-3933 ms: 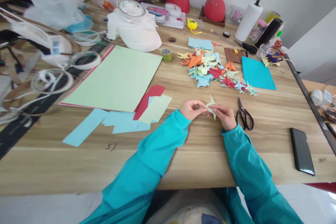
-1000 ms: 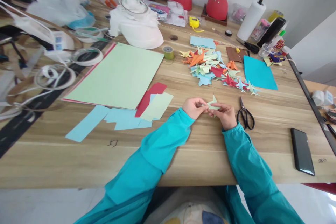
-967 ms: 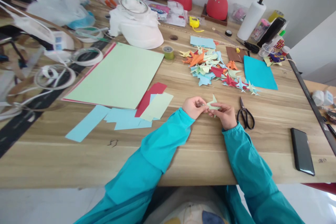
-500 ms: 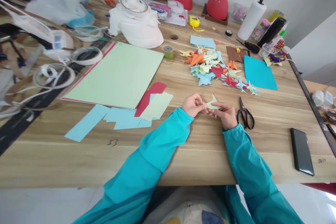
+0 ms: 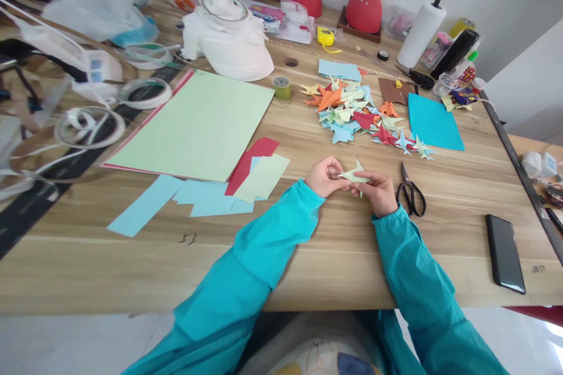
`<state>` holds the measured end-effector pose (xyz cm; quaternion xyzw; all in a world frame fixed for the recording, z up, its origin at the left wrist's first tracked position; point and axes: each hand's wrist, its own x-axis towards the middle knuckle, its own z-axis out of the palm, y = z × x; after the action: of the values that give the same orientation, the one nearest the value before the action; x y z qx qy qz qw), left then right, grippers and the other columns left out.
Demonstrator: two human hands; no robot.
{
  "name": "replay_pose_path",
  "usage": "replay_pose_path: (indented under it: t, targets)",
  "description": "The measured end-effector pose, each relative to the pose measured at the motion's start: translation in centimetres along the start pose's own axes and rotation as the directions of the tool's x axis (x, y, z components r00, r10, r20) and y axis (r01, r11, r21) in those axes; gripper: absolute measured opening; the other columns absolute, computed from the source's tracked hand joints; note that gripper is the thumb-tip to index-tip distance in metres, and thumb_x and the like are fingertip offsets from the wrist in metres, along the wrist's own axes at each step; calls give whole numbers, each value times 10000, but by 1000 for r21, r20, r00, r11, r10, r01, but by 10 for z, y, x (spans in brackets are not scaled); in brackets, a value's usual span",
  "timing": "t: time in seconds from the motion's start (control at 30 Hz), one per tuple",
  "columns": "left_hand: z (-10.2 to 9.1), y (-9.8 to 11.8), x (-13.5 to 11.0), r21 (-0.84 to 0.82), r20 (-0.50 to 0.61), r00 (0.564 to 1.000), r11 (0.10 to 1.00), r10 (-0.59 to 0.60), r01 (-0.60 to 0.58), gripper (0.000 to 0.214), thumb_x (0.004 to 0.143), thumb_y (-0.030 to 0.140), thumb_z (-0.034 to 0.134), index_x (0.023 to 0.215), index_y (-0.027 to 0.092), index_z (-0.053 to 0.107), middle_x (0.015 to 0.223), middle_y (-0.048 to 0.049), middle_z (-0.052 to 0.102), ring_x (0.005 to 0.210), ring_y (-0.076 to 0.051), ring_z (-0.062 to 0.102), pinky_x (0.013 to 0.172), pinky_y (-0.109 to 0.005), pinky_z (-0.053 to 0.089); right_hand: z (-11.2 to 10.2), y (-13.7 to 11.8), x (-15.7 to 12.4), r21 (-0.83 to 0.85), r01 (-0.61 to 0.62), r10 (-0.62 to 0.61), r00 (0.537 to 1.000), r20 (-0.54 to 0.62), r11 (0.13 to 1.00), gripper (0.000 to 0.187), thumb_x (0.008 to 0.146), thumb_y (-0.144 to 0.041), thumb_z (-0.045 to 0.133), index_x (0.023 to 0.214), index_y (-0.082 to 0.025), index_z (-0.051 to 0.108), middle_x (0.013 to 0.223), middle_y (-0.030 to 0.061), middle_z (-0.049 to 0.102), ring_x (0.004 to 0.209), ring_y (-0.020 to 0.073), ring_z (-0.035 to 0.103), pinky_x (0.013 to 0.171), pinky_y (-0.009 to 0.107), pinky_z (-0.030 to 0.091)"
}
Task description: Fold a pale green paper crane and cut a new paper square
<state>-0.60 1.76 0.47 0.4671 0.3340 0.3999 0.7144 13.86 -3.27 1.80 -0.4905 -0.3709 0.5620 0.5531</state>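
Observation:
A pale green origami crane (image 5: 355, 172) is held between my two hands, just above the wooden table (image 5: 352, 269). My right hand (image 5: 379, 192) pinches its right side between thumb and fingers. At its left point, the fingers of my left hand (image 5: 324, 177) are closed, with the thumb lying along the lower edge; the fingertips are partly hidden. Beyond my hands spreads a heap of small folded paper cranes (image 5: 347, 108) in orange, red, blue and green. Black-handled scissors (image 5: 411, 190) lie just right of my right hand.
Left of my hands lie blue paper strips (image 5: 141, 205), a red strip (image 5: 250, 167) and a large green sheet (image 5: 197, 123). A turquoise paper square (image 5: 435, 122) and a phone (image 5: 505, 253) are on the right. A thread spool (image 5: 282, 88) and white cap (image 5: 235, 50) stand farther back.
My left thumb has shifted slightly down off the crane's face, so more of its left point shows. My right hand keeps its hold.

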Motion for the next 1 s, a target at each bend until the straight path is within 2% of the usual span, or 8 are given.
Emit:
replay_pose_path:
  t: [0.23, 0.57, 0.7, 0.83, 1.0]
  targets:
    - [-2, -7, 2, 65, -17, 998, 996, 63, -62, 490, 458, 297, 803, 694, 171, 392, 491, 30, 628, 466, -149, 630, 467, -223, 484, 3, -5, -2, -41, -1, 2, 1000, 15, 999, 264, 505, -234, 788, 744, -171, 698, 545, 7, 679, 474, 129, 612, 494, 255, 497]
    - [-2, -3, 1, 89, -8, 998, 994, 65, -64, 462, 481, 288, 795, 648, 169, 381, 454, 32, 591, 407, -138, 589, 400, -198, 425, 2, -3, -2, -120, 25, -19, 998, 52, 993, 271, 537, -272, 782, 772, -174, 689, 568, 1, 679, 482, 131, 610, 510, 268, 498]
    - [-2, 0, 0, 48, 3, 997, 996, 79, -79, 443, 516, 365, 778, 707, 156, 438, 508, 18, 622, 434, -137, 604, 445, -227, 474, 0, 0, -1, -137, 51, -44, 998, 50, 989, 272, 555, -271, 777, 791, -176, 682, 618, 13, 699, 525, 142, 634, 520, 259, 498]
    - [-4, 4, -1, 52, 64, 995, 995, 81, -85, 410, 550, 416, 755, 728, 131, 520, 603, -31, 662, 529, -152, 644, 547, -262, 525, -4, 4, 1, -132, 74, -72, 997, 17, 989, 271, 556, -275, 780, 787, -178, 676, 615, 10, 697, 550, 152, 647, 534, 257, 501]
    - [-5, 4, -1, 97, 83, 991, 989, 107, -115, 376, 572, 426, 741, 719, 132, 560, 569, -28, 652, 533, -153, 641, 563, -268, 528, -5, 4, 1, -152, 69, -68, 998, 9, 986, 265, 558, -298, 778, 770, -180, 673, 613, 15, 694, 557, 165, 651, 525, 265, 502]
